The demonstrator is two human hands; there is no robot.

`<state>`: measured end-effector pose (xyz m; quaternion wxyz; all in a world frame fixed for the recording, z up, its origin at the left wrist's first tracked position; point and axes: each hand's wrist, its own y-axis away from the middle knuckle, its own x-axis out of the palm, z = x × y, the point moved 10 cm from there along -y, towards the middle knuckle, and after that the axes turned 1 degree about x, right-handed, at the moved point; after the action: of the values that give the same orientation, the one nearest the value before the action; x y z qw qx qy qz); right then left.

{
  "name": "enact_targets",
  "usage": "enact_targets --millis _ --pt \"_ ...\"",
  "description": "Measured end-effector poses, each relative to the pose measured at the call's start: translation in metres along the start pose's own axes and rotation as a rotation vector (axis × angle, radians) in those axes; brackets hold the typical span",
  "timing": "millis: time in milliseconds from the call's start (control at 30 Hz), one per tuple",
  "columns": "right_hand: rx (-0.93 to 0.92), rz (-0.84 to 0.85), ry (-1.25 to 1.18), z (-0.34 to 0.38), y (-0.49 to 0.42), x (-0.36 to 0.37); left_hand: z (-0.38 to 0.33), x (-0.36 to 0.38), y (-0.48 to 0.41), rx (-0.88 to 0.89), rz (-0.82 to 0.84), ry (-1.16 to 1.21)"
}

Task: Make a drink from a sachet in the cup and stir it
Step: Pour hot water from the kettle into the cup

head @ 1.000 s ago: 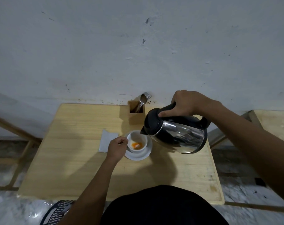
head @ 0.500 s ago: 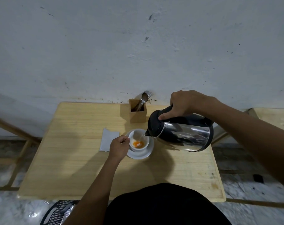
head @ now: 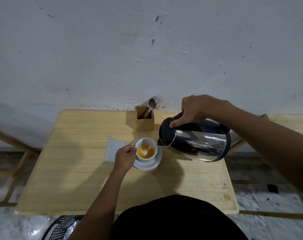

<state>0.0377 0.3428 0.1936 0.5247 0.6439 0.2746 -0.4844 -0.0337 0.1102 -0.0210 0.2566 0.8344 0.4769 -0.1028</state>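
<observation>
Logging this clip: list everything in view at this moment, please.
cup: one, white, on the saucer, holds orange liquid
saucer: one, white, mid-table
kettle: one, steel and black, tilted, pouring into the cup
sachet: one, pale, flat, left of the cup
holder: one, wooden, table's back edge
cutlery: count unclear, metal, in the holder
table: one, light wood
basket: one, black mesh, lower left
left hand: holds the cup's handle
right hand: grips the kettle's handle

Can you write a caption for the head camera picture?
Right hand tips the kettle, pouring into the cup that the left hand holds.
</observation>
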Motion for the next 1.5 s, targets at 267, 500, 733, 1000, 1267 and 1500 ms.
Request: enact_targets --millis 267,500,733,1000,1267,1500 --pt "0.012 0.026 -0.006 0.002 0.004 -0.002 0.000 0.000 0.001 -0.013 0.005 -0.013" --pt "0.029 0.050 0.002 0.004 0.008 -0.003 -0.003 -0.001 0.001 -0.020 0.002 -0.029" --pt "0.050 0.057 0.008 0.003 0.008 -0.006 -0.004 -0.001 0.002 -0.013 -0.007 -0.046" --pt "0.057 0.055 0.002 0.007 0.010 -0.011 -0.009 -0.001 0.003 0.015 -0.005 -0.066" --pt "0.049 0.051 0.008 0.013 0.010 -0.013 -0.007 0.000 0.003 0.001 0.015 -0.039" --pt "0.049 0.055 0.000 0.011 0.009 -0.013 -0.006 0.000 0.003 -0.014 0.014 -0.023"
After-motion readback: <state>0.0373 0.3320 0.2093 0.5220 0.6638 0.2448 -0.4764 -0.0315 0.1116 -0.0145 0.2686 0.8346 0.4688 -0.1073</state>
